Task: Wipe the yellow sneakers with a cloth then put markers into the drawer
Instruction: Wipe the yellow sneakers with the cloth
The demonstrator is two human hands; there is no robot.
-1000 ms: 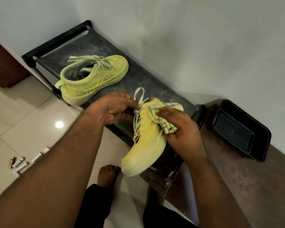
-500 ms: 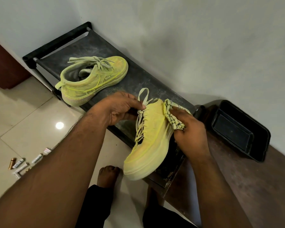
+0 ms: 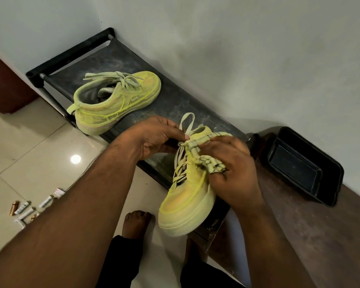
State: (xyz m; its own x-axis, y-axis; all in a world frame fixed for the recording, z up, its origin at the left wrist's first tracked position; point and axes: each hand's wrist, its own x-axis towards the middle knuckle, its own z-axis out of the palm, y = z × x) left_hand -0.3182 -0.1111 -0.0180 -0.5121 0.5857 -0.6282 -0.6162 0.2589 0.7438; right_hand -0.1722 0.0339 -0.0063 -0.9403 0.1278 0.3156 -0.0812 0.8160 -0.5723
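From where the head camera looks down, the left hand [image 3: 154,140] grips the collar end of one yellow sneaker [image 3: 187,196], fingers curled round its heel and tongue, holding it up off the black shoe rack [image 3: 175,100] with the toe pointing down toward the floor. The right hand [image 3: 231,171] has a checked cloth [image 3: 208,156] bunched in its curled fingers and pressed against the sneaker's side, just below the laces [image 3: 180,163].

To my eye the wiping is only partway done. The toe and sole edge of the held shoe look dusty, so I would keep the left-hand grip firm and turn the shoe bit by bit, working the cloth in long strokes from collar to toe rather than dabbing. A fresh fold of cloth now and then would stop the dust from smearing back on. The loose laces could snag in the cloth, so it is best to go round them.

The second sneaker [image 3: 114,100] sits on its side on the rack, well apart from both hands, dusty and apparently not yet cleaned.

As for containers, a black tray [image 3: 330,163] rests on the brown wooden surface [image 3: 320,235] by the wall, and I see nothing in it. Some small pen-like things [image 3: 25,208], perhaps the markers, lie on the floor tiles to the left. No drawer is in sight.
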